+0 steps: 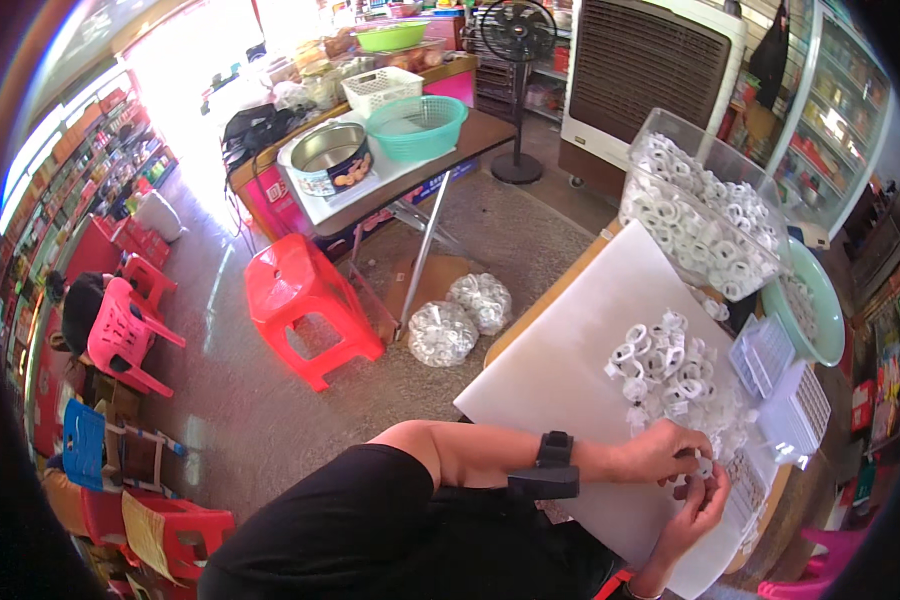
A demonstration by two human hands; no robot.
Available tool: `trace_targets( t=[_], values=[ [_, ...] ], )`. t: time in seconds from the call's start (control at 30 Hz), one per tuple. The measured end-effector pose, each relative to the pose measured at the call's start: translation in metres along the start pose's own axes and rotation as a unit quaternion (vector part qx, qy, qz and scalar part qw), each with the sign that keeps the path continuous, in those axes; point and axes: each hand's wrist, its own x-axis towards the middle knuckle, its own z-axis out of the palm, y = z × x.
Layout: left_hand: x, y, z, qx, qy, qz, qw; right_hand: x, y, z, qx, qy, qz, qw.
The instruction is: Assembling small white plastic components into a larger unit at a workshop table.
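Over the white tabletop [550, 340], my left hand [663, 452] and my right hand [698, 508] meet fingertip to fingertip. Pinched between them is a small white plastic piece [705, 468], partly covered by the fingers. A heap of white ring-shaped plastic parts [660, 365] lies just beyond the hands. Smaller translucent pieces [725, 425] spread from the heap toward my fingers. Close to my right hand, a flat tray with rows of small items [750, 490] lies along the table's right side. My left wrist wears a black band [555, 450].
A clear bin of white rings [710, 215] stands at the table's far end, beside a pale green basin [825, 310]. Two white racks [762, 355] [795, 410] sit at the right edge. Left are a red stool [295, 285] and filled clear bags [442, 335] on the floor.
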Motion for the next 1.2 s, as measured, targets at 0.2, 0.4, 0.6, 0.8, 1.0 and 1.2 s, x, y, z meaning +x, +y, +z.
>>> trace_targets(
  t=[0.2,0.4,0.6,0.8,1.0,1.2],
  values=[
    [0.003,-0.014,0.005,0.074,0.006,0.076,0.994,0.0,0.005,0.001,0.024,0.01,0.034,0.999],
    [0.003,-0.019,0.017,0.108,0.005,0.101,0.989,-0.002,0.018,-0.01,0.05,0.021,0.054,0.997],
    [0.005,-0.017,-0.004,0.119,-0.003,0.03,0.992,0.006,0.006,-0.007,0.057,-0.005,0.037,0.998],
    [0.003,0.003,0.001,0.072,-0.04,-0.037,0.996,0.005,-0.017,-0.038,-0.015,-0.069,0.073,0.995],
    [0.003,0.002,0.009,0.054,-0.012,-0.026,0.998,0.084,-0.053,-0.083,-0.019,-0.03,0.102,0.994],
    [0.0,0.001,0.013,0.055,-0.011,-0.001,0.998,0.198,-0.079,-0.061,0.087,0.03,-0.013,0.996]
  ],
)
